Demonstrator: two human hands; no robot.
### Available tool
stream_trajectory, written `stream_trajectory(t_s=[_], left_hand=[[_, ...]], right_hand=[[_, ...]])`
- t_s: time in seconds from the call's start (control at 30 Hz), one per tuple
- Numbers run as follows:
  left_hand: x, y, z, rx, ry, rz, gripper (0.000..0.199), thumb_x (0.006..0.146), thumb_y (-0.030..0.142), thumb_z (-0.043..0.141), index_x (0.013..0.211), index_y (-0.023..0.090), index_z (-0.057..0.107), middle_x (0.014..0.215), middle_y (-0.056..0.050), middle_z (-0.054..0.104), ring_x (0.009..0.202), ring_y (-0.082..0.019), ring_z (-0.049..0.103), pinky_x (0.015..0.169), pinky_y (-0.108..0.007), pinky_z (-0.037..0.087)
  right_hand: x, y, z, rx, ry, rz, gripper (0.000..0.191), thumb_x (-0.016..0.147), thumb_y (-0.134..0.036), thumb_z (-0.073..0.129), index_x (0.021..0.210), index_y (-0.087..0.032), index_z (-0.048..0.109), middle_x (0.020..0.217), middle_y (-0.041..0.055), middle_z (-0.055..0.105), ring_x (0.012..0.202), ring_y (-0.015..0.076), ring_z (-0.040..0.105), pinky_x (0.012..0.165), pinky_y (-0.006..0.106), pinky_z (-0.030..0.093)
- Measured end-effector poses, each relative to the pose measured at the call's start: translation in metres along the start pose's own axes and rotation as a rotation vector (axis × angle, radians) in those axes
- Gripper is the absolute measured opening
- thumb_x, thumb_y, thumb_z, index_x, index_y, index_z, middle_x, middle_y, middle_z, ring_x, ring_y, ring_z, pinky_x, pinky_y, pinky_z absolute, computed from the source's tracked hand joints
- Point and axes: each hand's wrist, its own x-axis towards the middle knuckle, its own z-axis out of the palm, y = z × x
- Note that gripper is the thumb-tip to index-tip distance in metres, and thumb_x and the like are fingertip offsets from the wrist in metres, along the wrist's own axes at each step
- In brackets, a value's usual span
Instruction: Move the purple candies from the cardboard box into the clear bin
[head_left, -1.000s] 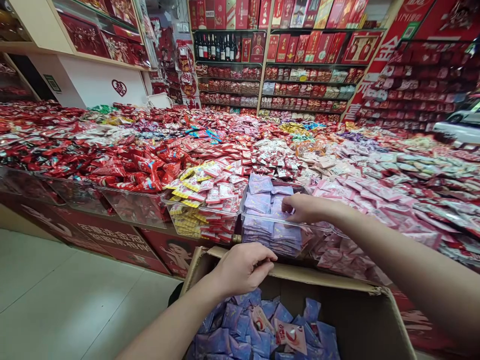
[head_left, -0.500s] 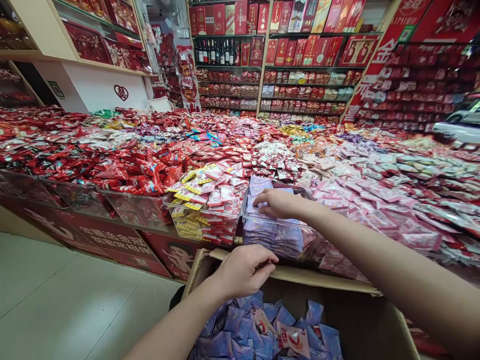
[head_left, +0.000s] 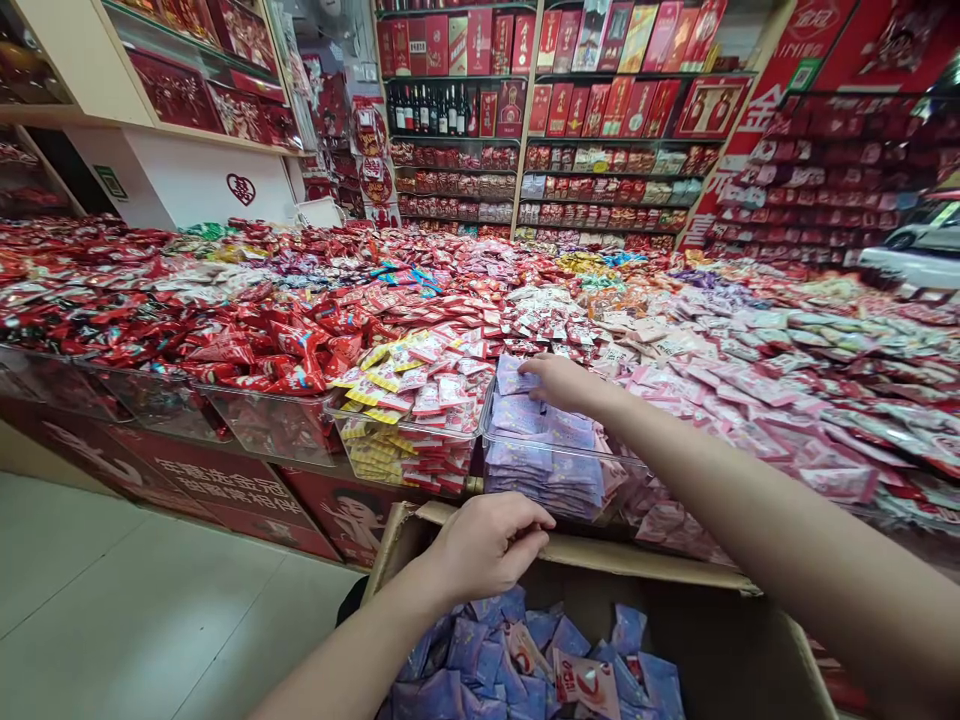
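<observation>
My right hand (head_left: 564, 382) is at the back of a clear plastic bin (head_left: 547, 450), its fingertips on the right edge of a small purple candy packet (head_left: 514, 378). Its thumb and index finger look closed on that edge; the other fingers are partly hidden. More purple packets lie in neat stacks in this bin. Over the near side of an open cardboard box (head_left: 645, 562), my left hand (head_left: 491, 540) is held with curled fingers. What lies inside its fingers, if anything, is hidden. Loose purple packets (head_left: 480, 650) and a pinkish packet (head_left: 585, 682) fill the box's bottom.
Left of the bin stands another with yellow and white packets (head_left: 420, 380), then bins of red packets (head_left: 270, 345). Pink packets (head_left: 757, 420) are heaped on the right. Shelves with red boxes and bottles (head_left: 439, 108) stand behind. Pale floor tiles (head_left: 150, 590) show lower left.
My right hand has moved back and slightly up, from the middle of the purple stacks to the bin's far end, uncovering packets nearer me. My left hand has stayed almost still.
</observation>
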Motion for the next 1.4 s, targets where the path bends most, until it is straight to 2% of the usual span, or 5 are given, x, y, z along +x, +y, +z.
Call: stream_trajectory(t_s=[0.37,0.53,0.97,1.1,1.4], left_hand=[[0.000,0.000,-0.001,-0.008,0.001,0.013,0.018,0.077,0.016,0.045,0.088,0.017,0.059,0.082,-0.004,0.064,0.076,-0.014,0.057,0.070,-0.024,0.044],[0.001,-0.001,-0.001,-0.003,-0.008,0.002,0.018,0.077,0.016,0.045,0.088,0.017,0.059,0.084,-0.005,0.064,0.077,-0.014,0.057,0.071,-0.023,0.043],[0.001,0.000,0.000,-0.004,0.003,0.008,0.018,0.077,0.017,0.045,0.087,0.017,0.059,0.082,-0.004,0.064,0.076,-0.013,0.057,0.069,-0.022,0.043],[0.001,-0.001,0.001,0.006,-0.006,0.011,0.018,0.077,0.018,0.045,0.087,0.016,0.059,0.080,-0.004,0.064,0.075,-0.013,0.057,0.069,-0.023,0.043],[0.001,0.000,0.001,0.001,-0.006,0.010,0.018,0.077,0.017,0.045,0.088,0.016,0.060,0.083,-0.005,0.064,0.077,-0.014,0.057,0.070,-0.023,0.043]], right_hand=[[0.002,0.002,0.002,0.119,-0.023,0.101,0.028,0.074,-0.023,0.050,0.099,-0.016,0.059,0.090,0.0070,0.065,0.082,0.0176,0.058,0.070,0.023,0.041],[-0.001,-0.003,0.004,0.216,-0.014,0.105,0.046,0.065,-0.042,0.059,0.102,-0.015,0.057,0.096,0.0081,0.062,0.083,0.0184,0.057,0.068,0.024,0.042],[-0.017,0.000,-0.002,0.308,-0.084,0.013,0.039,0.067,-0.026,0.058,0.105,-0.018,0.057,0.102,0.0056,0.060,0.086,0.0159,0.055,0.073,0.023,0.041],[-0.026,-0.009,-0.005,0.256,0.055,-0.017,0.027,0.072,-0.030,0.054,0.093,-0.017,0.063,0.090,0.0067,0.063,0.080,0.0164,0.056,0.069,0.024,0.041],[-0.025,-0.037,0.001,0.205,-0.065,-0.160,0.025,0.070,-0.029,0.058,0.090,-0.018,0.066,0.088,0.0072,0.063,0.076,0.0164,0.056,0.067,0.023,0.040]])
